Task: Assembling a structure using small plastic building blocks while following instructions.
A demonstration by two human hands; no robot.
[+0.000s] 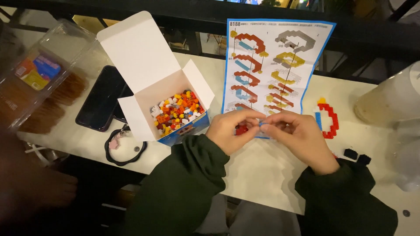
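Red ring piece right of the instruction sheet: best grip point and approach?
The red ring piece lies flat on the table, clear of both hands. Probably pinch its right-hand red arc from above, one fingertip inside the opening, one outside; the sheet crowds the left side.

The open box (pixel 168 102) sits in the middle of the table (pixel 262 170), with little bricks (pixel 177 111) in it. The phone (pixel 99 98) lies left of it. The paper sheet (pixel 273 65) lies right of the box. Both hands (pixel 232 129) (pixel 302 137) meet at the sheet's near edge. A small built piece (pixel 329 119) lies right of the sheet.
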